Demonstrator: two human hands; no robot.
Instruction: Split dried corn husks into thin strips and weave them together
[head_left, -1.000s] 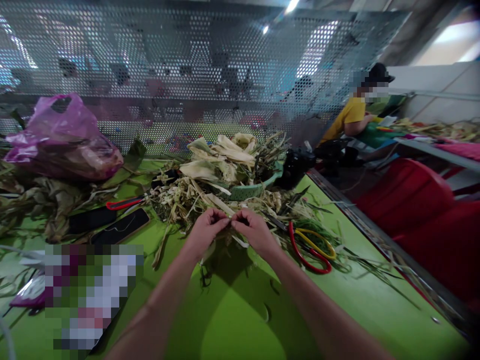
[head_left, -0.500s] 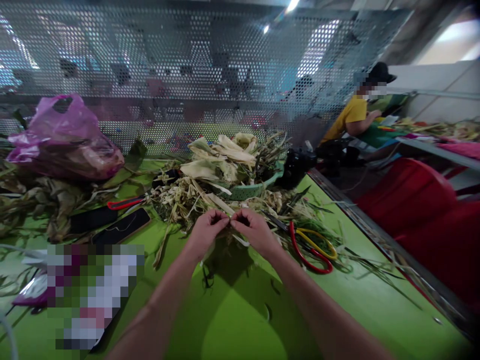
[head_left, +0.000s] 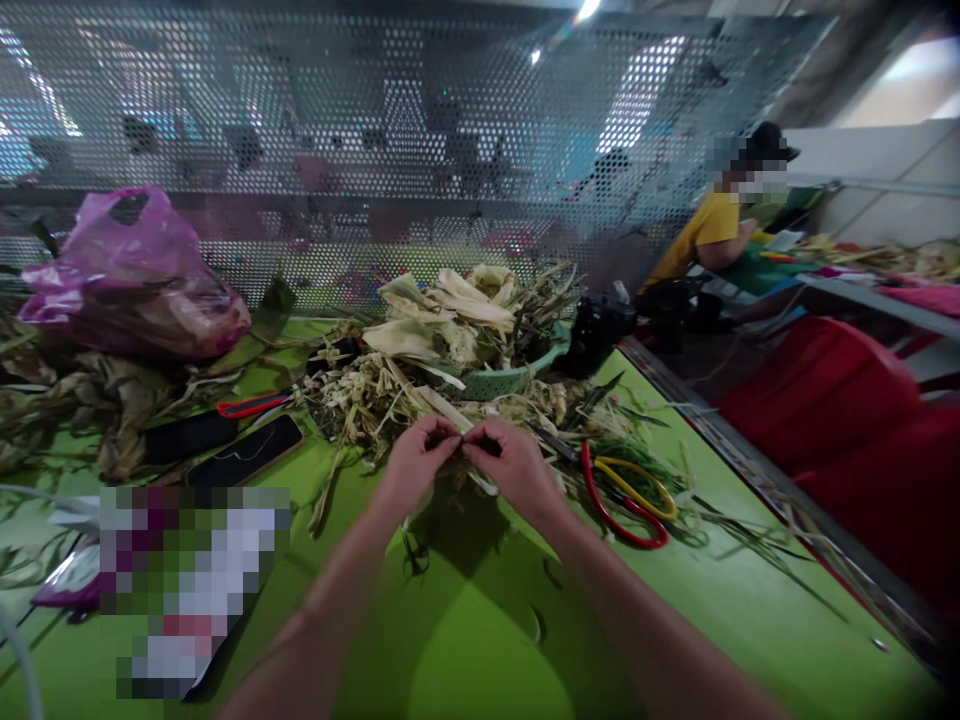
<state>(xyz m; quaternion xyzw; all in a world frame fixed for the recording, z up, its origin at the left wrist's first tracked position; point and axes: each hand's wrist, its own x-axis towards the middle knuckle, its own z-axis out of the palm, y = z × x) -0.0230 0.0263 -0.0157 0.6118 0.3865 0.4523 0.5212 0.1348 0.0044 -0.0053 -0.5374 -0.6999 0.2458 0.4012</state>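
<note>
**Hands barely budged, same pinch on the leaf strip**

Going L to R: pink bag [head_left: 127, 275] sits far left at the back w/ dry leaves in front of it. A dark phone [head_left: 244, 450] lies flat on the green table [head_left: 465, 640], well apart from the hands.

Change vs half a sec ago? Basically nothing. Both hands have drifted a touch to the right and the grip looks the same, so imo the work is at the same fiddly stage, no new step.

Left hand [head_left: 416, 460] and right hand [head_left: 510, 465] meet fingertip to fingertip, each pinching a thin leaf strip [head_left: 480, 483]. It's right btwn the hands, its pale end hanging just under them, and just in front of the husk pile [head_left: 405, 375] and basket [head_left: 502, 382].

Red/yellow scissors [head_left: 626, 495] lie just right of the right hand, not touched. A co-worker [head_left: 709, 235] sits far right at another table.
</note>
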